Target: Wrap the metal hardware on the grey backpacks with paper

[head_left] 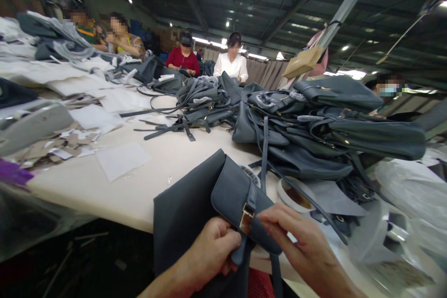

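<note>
A dark blue-grey handbag (185, 207) leans at the table's front edge, its flap (228, 186) folded over the front. Down the middle of the flap runs a short strap with a gold-coloured buckle (245, 221). My left hand (216, 247) is closed, pinching the strap's tongue (239, 251) just below the buckle. To the right of the buckle, my right hand (296, 235) has thumb and fingertips pressed together close against the flap. Whatever those fingertips hold, if anything, is hidden.
Dark bags (370, 135) are piled at right, with loose straps (167, 130) behind. A round tub (296, 195) of brown contents and a tape dispenser (380, 233) stand at right. Paper scraps (66, 144) and another dispenser (35, 123) lie left. Several people (230, 63) sit beyond.
</note>
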The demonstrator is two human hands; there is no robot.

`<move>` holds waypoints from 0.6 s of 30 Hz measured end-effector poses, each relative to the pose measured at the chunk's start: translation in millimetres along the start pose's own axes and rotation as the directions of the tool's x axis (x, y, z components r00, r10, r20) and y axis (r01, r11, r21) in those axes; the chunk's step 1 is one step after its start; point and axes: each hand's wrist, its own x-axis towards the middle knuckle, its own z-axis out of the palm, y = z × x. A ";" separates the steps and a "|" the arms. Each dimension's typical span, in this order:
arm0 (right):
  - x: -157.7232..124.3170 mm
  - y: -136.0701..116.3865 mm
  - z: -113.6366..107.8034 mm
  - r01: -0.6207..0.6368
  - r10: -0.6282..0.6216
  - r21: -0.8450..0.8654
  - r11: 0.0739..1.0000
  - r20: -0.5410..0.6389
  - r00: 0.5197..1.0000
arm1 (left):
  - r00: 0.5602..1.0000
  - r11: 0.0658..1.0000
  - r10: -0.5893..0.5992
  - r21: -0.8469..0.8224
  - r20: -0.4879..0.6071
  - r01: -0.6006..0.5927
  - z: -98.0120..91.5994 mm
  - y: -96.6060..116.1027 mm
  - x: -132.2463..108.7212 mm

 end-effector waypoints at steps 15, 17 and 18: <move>21.0 -1.5 31.9 0.297 -0.311 -0.407 0.864 0.035 0.950 | 1.000 0.999 0.009 0.032 -0.028 -0.008 -2.4 -8.4 1.6; 30.3 -3.6 28.8 0.353 -0.341 -0.459 0.815 0.112 0.933 | 0.999 0.999 0.007 0.038 -0.051 -0.005 -3.0 -7.7 1.7; 34.6 -4.6 27.2 0.393 -0.364 -0.489 0.778 0.158 0.918 | 0.998 0.999 0.006 0.045 -0.063 -0.003 -3.4 -7.3 2.0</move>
